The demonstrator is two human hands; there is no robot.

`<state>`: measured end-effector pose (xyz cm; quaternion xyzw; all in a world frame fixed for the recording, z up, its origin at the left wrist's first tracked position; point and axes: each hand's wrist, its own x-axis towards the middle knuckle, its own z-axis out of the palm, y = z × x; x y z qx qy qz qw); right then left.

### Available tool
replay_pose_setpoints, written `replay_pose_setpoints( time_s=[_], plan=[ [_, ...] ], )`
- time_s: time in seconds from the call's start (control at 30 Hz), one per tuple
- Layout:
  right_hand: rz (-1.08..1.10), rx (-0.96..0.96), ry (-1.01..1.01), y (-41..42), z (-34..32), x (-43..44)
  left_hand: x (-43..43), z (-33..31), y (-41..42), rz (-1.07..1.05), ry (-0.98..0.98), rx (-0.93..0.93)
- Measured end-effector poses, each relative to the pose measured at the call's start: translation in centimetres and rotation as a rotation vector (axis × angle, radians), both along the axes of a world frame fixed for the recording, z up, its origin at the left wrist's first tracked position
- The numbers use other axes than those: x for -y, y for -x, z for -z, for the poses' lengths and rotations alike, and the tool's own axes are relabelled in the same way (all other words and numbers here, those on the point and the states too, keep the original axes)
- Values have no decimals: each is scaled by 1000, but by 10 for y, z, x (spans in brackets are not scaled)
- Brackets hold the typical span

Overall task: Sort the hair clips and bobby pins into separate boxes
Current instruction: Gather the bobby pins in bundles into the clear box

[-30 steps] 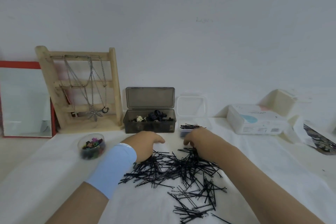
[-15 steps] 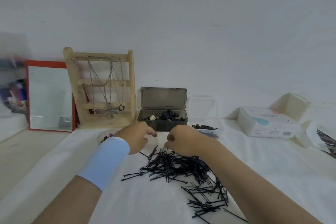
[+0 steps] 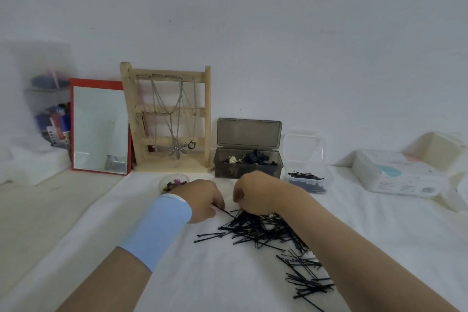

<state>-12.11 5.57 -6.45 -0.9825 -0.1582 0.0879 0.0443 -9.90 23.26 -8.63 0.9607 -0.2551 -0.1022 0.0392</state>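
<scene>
Black bobby pins [image 3: 255, 228] lay heaped on the white cloth [image 3: 177, 273], trailing toward the person's right. The left hand [image 3: 202, 199] pinched one at the heap's far edge; whether the curled right hand [image 3: 258, 194] gripped any was unclear. The clear pin box [image 3: 295, 182] stood just beyond, nearer the right hand.

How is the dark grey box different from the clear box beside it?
The dark grey box is smoky and larger; the clear box is transparent and smaller. The dark grey box holds chunky hair clips; the clear box holds thin black bobby pins. Both stand open.
</scene>
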Motion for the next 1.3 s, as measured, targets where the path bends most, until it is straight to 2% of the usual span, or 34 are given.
replay_pose_setpoints(
  time_s=[0.07,0.17,0.4,0.6,0.73,0.97,1.13,1.3],
  plan=[
    [-84,-83,-11,7,-2,-5,2,0,4,-18,20,2],
    [-141,-180,91,18,-1,-5,1,0,9,-52,64,-16],
    [-165,-75,78,20,-3,9,-3,-7,24,-24,-70,-166],
    [-145,-44,27,20,5,18,11,3,17,-37,98,-191],
    [-124,-21,94,20,2,32,27,6,14,-35,163,-161],
    [-43,-31,82,22,-8,63,68,9,4,18,231,-114],
    [-65,-57,122,19,-6,65,78,5,-1,30,256,-114],
    [-22,-107,-75,15,-12,81,62,-8,-13,-40,401,-124]
  ],
)
